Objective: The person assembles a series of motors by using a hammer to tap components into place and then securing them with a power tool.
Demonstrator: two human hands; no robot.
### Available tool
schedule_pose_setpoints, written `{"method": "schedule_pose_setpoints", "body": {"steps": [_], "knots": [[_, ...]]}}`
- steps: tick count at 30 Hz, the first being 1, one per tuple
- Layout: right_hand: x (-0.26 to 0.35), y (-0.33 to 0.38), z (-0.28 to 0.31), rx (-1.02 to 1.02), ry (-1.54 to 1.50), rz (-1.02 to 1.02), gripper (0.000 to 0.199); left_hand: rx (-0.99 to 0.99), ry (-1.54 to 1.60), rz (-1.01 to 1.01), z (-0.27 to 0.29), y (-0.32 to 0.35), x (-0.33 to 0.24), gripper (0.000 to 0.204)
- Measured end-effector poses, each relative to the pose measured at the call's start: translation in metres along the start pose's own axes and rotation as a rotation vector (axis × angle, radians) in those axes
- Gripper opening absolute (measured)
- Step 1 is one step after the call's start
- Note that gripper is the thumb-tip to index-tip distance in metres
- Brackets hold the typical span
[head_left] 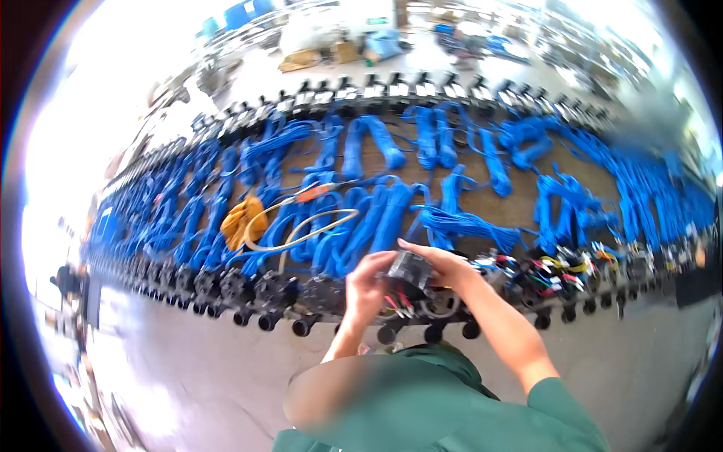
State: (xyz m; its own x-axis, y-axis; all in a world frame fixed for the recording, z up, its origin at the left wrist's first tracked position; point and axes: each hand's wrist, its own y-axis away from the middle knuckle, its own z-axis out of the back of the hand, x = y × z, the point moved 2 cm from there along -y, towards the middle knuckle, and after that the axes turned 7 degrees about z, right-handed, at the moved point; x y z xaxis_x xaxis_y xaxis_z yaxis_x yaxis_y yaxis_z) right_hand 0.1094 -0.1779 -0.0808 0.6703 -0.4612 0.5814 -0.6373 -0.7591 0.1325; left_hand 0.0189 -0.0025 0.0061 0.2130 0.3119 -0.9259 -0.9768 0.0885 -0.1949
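Between my hands, at the near edge of a long workbench, is a black box-shaped part (409,268) with a shiny, clear-looking top. My left hand (367,285) closes on its left side. My right hand (443,265) grips it from the right and far side, thumb and fingers bent round it. Short wires with red ends (399,305) hang below the part, near my left fingers. Just beyond my hands lie bundles of blue cable (388,215). The underside of the part is hidden.
Rows of black pump-like units (273,288) line the bench's near edge, with more along the far edge (398,88). Coloured loose wires (561,271) lie to the right. A yellow cloth or glove (244,223) and a cream cord with an orange tool (312,193) rest among the cables.
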Motion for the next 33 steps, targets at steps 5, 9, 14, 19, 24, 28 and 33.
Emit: {"method": "schedule_pose_setpoints", "body": {"steps": [5,9,14,19,24,28,33], "knots": [[0.049,0.101,0.004,-0.098,0.445,-0.109,0.047,-0.303,0.227,0.035,-0.118,0.060,0.012,0.062],[0.079,0.103,-0.031,-0.109,0.539,0.041,0.047,-0.045,0.893,0.370,-0.103,0.076,0.036,0.053],[0.063,0.100,-0.017,-0.168,0.429,0.059,0.042,0.390,0.618,0.456,-0.109,0.052,0.020,0.050],[0.052,0.100,0.005,-0.136,0.492,0.094,0.040,0.338,0.313,0.657,-0.120,0.037,0.038,0.048],[0.043,0.112,0.012,-0.256,0.710,0.126,0.043,-0.017,-0.448,0.293,-0.135,0.054,0.033,0.035],[0.025,0.114,0.023,-0.320,0.912,0.194,0.041,-0.202,-0.450,0.128,-0.154,0.081,0.059,0.054],[0.011,0.116,0.024,-0.366,1.180,0.319,0.038,-0.316,-0.443,0.246,-0.158,0.094,0.067,0.103]]}}
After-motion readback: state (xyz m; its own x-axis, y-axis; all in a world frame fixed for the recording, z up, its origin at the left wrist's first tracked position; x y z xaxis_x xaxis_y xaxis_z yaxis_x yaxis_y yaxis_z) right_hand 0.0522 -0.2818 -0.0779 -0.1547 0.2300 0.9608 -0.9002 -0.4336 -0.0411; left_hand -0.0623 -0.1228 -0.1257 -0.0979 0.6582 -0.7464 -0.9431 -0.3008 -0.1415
